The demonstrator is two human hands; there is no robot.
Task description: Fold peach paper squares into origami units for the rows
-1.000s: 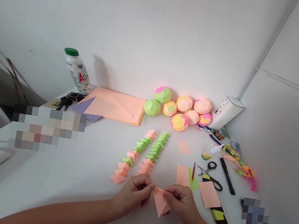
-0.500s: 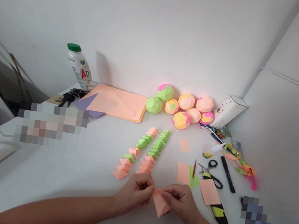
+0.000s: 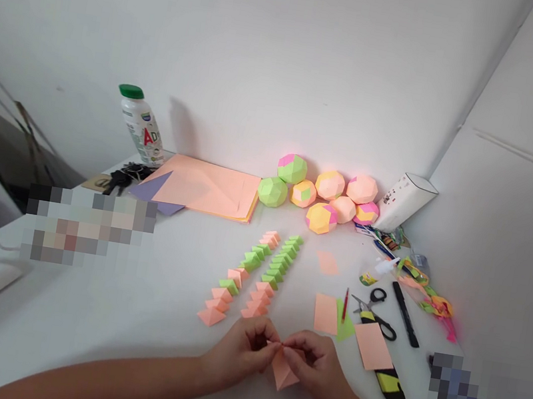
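Note:
Between my two hands is a folded peach paper piece [image 3: 283,371], its pointed end facing down toward me. My left hand [image 3: 245,350] pinches its upper left edge between thumb and fingertips. On the other side my right hand [image 3: 318,364] grips it, thumb over the front and fingers partly hidden behind. Just beyond my hands stand two rows of folded paper pieces: a left row [image 3: 227,284] of mixed peach and green, and a right row [image 3: 274,276], green at the far end and peach nearer me. Peach slips [image 3: 326,313] lie to the right.
Scissors [image 3: 374,311], a utility knife [image 3: 391,384], a black pen [image 3: 405,314], a red pencil [image 3: 345,306] and a glue bottle [image 3: 379,269] lie at right. Several paper balls [image 3: 321,218] sit by the wall, beside stacked peach sheets [image 3: 208,187]. A white bottle [image 3: 141,129] stands at back left.
My left hand has come closer to my right and now pinches the paper's top edge. The paper has shifted slightly left. The whole view has dipped a little.

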